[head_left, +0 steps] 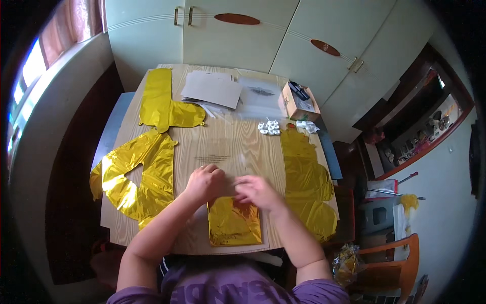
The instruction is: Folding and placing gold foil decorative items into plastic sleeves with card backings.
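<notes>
A folded packet of gold foil (235, 225) lies on the table in front of me, near its front edge. My left hand (206, 182) is closed with fingers curled, just above the packet's top left corner; what it grips is hidden. My right hand (258, 193) is at the packet's top right, its fingers bent toward the left hand and smeared by motion. Something greyish shows between the two hands, too blurred to name. Beyond them a clear plastic bag (217, 147) with small dark print lies flat on the wood.
Flat gold foil balloons lie at the left (157, 101), (152, 172) and a scalloped one (306, 182) at the right. At the back are grey cards (212, 90), clear plastic sleeves (258, 101), small white rolls (269, 127) and a box (301, 104) holding a black tool.
</notes>
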Tool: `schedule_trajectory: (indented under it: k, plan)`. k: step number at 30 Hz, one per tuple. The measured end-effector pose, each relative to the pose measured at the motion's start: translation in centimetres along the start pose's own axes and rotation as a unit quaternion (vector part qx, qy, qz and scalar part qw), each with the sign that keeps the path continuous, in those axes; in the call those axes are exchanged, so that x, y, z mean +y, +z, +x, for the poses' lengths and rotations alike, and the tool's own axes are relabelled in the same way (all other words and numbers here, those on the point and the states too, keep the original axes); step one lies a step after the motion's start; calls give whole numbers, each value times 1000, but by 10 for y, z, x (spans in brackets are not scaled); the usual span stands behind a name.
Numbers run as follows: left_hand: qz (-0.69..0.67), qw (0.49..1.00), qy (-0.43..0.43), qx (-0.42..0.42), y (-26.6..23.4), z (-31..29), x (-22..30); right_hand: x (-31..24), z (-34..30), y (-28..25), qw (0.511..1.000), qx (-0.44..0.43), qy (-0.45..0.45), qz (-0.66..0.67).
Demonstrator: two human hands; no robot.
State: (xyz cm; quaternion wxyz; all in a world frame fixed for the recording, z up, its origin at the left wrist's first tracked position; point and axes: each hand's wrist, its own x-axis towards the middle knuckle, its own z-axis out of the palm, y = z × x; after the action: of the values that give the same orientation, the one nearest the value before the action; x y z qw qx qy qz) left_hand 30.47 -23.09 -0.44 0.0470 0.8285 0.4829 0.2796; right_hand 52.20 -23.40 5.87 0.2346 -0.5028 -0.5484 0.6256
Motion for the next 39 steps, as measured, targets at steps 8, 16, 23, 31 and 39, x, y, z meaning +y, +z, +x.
schedule_trajectory:
  k: [8,16,23,31,39]
  plan:
    - [-9,998,51,-27,-13,3,9,-75,197,-142,882,242,-169,-367]
    - [-71,996,1,-51,-23,3,4,-98,318,-89,780,333,-15,-529]
    - [-75,995,25,-67,-21,9,-1,-123,340,-94,778,240,38,-579]
    - [-69,994,31,-84,-24,9,-1,-120,363,-99,743,203,30,-637]
    - [-68,994,40,-69,-19,7,-2,-104,357,-120,747,348,-17,-566]
